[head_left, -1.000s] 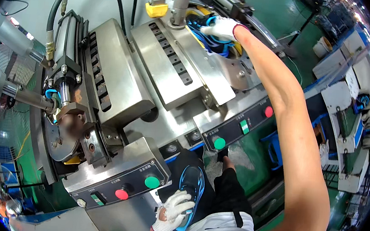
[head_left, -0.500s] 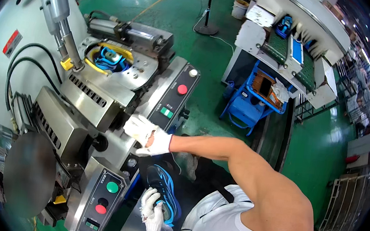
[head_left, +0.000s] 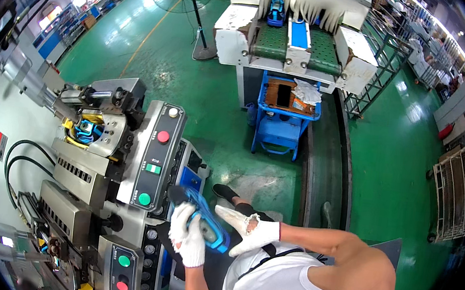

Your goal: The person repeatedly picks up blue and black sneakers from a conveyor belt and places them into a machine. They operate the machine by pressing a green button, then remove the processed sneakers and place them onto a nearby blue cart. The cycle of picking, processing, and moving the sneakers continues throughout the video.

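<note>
Left hand (head_left: 189, 236): fingers curled about the side of a blue and black sports shoe (head_left: 209, 217), which I hold in front of my body, right of the control panel (head_left: 149, 182). Right hand (head_left: 247, 234): fingers extended, gripping nothing, just beside the shoe's right side; contact cannot be determined. Main risk, in my judgement: the shoe could twist or drop, since one hand alone carries it and knit fabric may slide on the upper. Second: a swing to the left could knock its toe against the panel or the green button (head_left: 144, 199). Third: the opening in my right glove (head_left: 261, 240) could snag. Another shoe (head_left: 88, 131) sits far left in the yellow-lined clamp (head_left: 92, 118); its seating cannot be verified.
</note>
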